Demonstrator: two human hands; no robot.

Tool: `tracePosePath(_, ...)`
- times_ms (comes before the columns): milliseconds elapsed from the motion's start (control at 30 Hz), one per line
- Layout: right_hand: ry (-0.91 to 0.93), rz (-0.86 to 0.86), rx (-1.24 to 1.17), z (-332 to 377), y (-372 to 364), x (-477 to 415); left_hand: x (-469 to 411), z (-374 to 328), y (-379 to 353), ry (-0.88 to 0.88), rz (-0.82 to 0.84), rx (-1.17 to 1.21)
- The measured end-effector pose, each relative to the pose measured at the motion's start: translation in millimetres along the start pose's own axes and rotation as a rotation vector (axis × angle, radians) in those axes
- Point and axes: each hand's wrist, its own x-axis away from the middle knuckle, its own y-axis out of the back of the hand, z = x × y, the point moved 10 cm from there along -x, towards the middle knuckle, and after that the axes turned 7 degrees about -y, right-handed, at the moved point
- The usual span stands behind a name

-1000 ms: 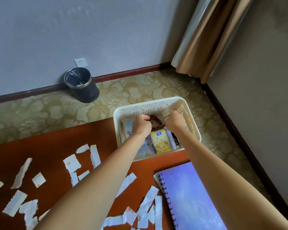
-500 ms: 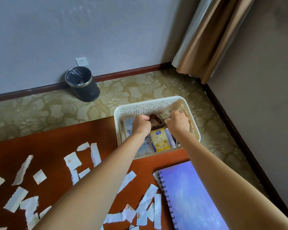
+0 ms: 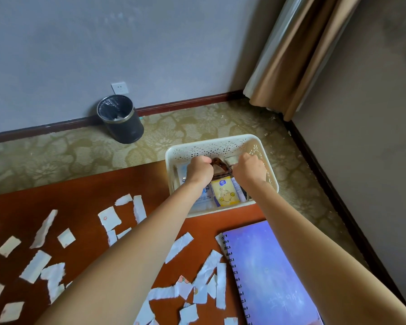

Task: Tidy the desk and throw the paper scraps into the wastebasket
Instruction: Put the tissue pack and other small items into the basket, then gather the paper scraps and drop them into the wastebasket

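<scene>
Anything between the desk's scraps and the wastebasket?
Nothing visible: only bare carpet lies between the desk with its scraps and the wastebasket. The left hand and right hand grip a brown item in the basket, off to the right.

No text legible, round blue logo on the yellow packet [image 3: 225,193] too small to read, blue print on the white packet [image 3: 205,197] blurred, red mark on one paper scrap [image 3: 105,218] unreadable

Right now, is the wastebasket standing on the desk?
No, the wastebasket stands on the carpet beside the wall, apart from the desk.
</scene>
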Motion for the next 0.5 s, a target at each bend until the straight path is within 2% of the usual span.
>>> tracePosePath(167, 0.093, -0.147, -0.139, 26.6, 36.2, 49.3, 39.7, -25.8, 41.1, -0.151, -0.072, 0.065)
tracePosePath(333, 0.305, -0.213, -0.231, 80.8, 44.3, 137.2, 110.8, -12.3, 127.4, -0.225, -0.302, 0.127)
tracePosePath(500, 0.525, -0.048, -0.247, 136.8, -8.2, 244.1, 206.6, 66.6, 216.8, -0.111, -0.563, 0.179)
